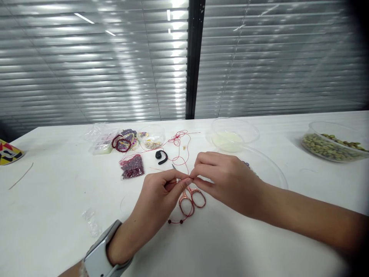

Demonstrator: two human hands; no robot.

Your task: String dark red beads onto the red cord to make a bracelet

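Observation:
My left hand (161, 196), with a watch (103, 250) on its wrist, pinches a thin red cord between thumb and forefinger. Fingertip to fingertip with it, my right hand (223, 179) is closed in a pinch on the same cord. Below my hands the red cord (175, 222) hangs in a loop carrying dark red beads (181, 221). From the pinch it also runs back to a loose tangle on the table. Scissors with rose-gold handles (186, 206) lie under my fingers, their blades partly hidden. What sits exactly between the fingertips is too small to make out.
Behind my hands lie a black earpiece (161, 157), a bag of dark red beads (132, 167), beaded bracelets (121, 143) and a clear dish of small beads (152, 144). Clear round containers (255, 134) stand behind my right hand. A tub of green pods (331, 148) is far right.

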